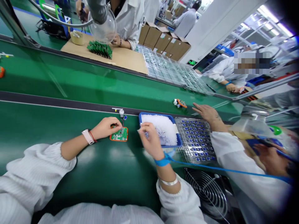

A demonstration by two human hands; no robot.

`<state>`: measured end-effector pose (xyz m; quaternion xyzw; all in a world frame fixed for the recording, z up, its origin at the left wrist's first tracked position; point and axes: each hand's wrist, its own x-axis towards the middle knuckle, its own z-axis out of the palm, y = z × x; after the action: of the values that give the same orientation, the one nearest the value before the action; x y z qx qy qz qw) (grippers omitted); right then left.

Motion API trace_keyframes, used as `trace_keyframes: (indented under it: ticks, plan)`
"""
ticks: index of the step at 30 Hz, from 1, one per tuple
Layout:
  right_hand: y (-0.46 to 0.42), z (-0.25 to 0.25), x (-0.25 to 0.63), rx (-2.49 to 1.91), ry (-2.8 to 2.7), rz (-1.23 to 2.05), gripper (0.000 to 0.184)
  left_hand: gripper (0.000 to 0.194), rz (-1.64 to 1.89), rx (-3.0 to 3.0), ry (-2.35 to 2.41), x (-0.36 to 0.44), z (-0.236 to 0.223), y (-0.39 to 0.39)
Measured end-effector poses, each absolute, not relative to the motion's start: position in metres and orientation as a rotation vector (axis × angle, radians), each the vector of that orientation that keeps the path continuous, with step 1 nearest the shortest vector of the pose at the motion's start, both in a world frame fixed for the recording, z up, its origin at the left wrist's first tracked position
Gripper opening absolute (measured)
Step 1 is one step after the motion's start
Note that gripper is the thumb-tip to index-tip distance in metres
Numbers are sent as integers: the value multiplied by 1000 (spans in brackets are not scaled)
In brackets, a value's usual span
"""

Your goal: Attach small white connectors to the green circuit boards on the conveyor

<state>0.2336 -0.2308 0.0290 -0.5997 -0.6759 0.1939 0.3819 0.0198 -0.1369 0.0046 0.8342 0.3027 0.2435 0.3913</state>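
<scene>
Green bench (pixel 98 177): our left hand (pixel 105 128) narrowly grips the circuit board (pixel 121 135), likely to steady it; whether our right hand (pixel 152 140), by the handy tray (pixel 179 140), grips anything, we cannot tell.

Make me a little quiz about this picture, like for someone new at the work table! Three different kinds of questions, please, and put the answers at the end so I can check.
1. True or false: the blue band is round the person's left wrist.
2. Fill in the missing colour: the blue tray holds lots of tiny ____ bits.
3. Which of the person's hands is touching the green board with the orange rim?

Key:
1. False: the blue band is round the right wrist.
2. White.
3. The left hand.
</scene>
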Motion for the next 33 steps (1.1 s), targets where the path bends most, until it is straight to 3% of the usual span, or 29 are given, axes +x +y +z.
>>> trace_keyframes:
  ticks: [8, 20, 24, 26, 29, 33]
  plan:
    - [-207, -6, 186, -1423, -1678, 668, 11, 15, 662, 2157, 734, 22, 3, -139]
    - [-200, -14, 191, -1491, -1666, 812, 12, 13, 445, 2152, 952, 30, 10, -136]
    - [-203, -9, 188, -1479, -1679, 783, 13, 10, 517, 2189, 980, 24, 10, -139]
    - [-207, -1, 187, -1451, -1659, 738, 12, 22, 534, 2300, 934, 17, 9, -145]
    - [-214, 15, 200, -1404, -1638, 636, 10, 60, 470, 2517, 774, 5, 6, -154]
    - [-223, 30, 255, -1511, -1556, 397, 8, 63, 361, 2560, 730, 0, 8, -156]
